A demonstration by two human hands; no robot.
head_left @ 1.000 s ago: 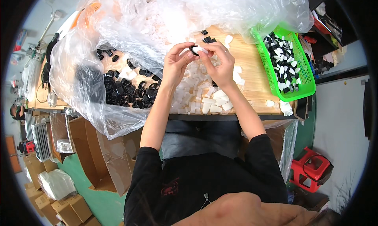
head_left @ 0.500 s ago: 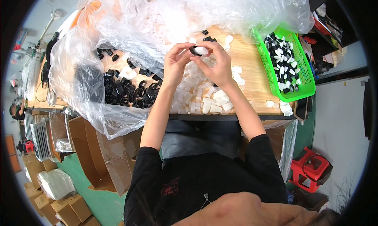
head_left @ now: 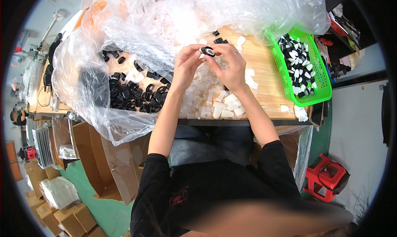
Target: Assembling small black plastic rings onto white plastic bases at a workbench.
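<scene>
Head view: a small black-and-white part [head_left: 207, 51] was pinched between left hand [head_left: 185, 66] and right hand [head_left: 231, 67]. Both grips were clamped on it above white pieces [head_left: 215, 100] on the surface [head_left: 269, 86].

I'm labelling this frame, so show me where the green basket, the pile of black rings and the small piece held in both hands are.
green basket [head_left: 321, 97], head view, on its bare near rim.
pile of black rings [head_left: 130, 100], head view, middle of the heap.
small piece [head_left: 207, 51], head view, on its black part between the fingertips.
</scene>
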